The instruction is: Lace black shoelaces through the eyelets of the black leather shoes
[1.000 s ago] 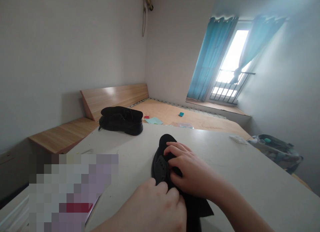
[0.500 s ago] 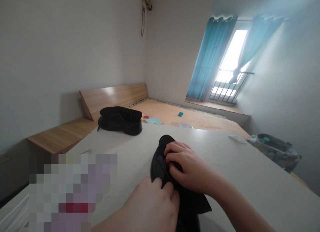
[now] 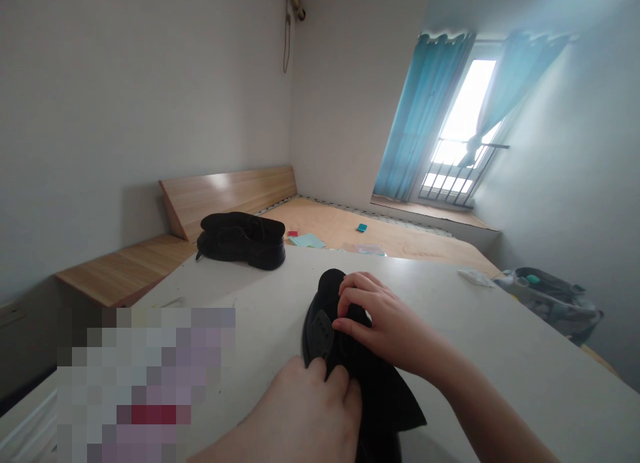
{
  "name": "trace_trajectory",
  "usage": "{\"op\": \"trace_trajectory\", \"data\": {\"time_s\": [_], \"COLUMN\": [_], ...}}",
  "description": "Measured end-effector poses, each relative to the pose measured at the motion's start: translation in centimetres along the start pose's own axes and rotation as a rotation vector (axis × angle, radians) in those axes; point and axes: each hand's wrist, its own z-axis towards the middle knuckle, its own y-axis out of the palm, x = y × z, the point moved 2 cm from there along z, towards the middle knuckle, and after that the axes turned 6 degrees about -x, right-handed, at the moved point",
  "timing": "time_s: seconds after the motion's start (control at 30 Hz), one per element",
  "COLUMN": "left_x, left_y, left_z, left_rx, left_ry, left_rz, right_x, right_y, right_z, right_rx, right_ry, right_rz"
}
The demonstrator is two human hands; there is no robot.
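A black shoe [image 3: 318, 336] lies on the white table [image 3: 260, 316], its rounded end pointing away from me. Black material with a pointed corner [image 3: 395, 403] spreads over its near right part. My left hand [image 3: 313, 406] has its fingers curled over the shoe's near left side, closed on it. My right hand [image 3: 375, 316] is bent above the shoe's opening, thumb and fingertips drawn close together at the black material; what lies between the fingertips is hard to see. Another black shoe [image 3: 240, 243] stands at the table's far left edge.
Behind the table is a bed [image 3: 420, 240] with small coloured items. A clear plastic piece [image 3: 475, 277] lies at the table's far right edge, near a bag [image 3: 555, 300] beyond it. A blurred-out area [image 3: 150, 390] covers the front left.
My right hand has lifted slightly and moved a little right, its thumb and fingers arching more. The black material's corner has shifted slightly. My left hand is nearly unchanged.
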Motion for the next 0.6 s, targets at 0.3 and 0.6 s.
{"op": "trace_trajectory", "data": {"time_s": [0.3,0.6], "left_x": [0.6,0.3], "left_y": [0.4,1.1], "left_z": [-0.4,-0.5], "left_rx": [0.044,0.351], "left_ry": [0.017,0.041], "left_rz": [0.039,0.077], "right_x": [0.0,-0.6], "right_y": [1.4,-0.9], "right_z": [0.1,-1.8], "right_rx": [-0.071,0.18], "right_ry": [-0.024,0.075], "right_rz": [-0.089,0.084]}}
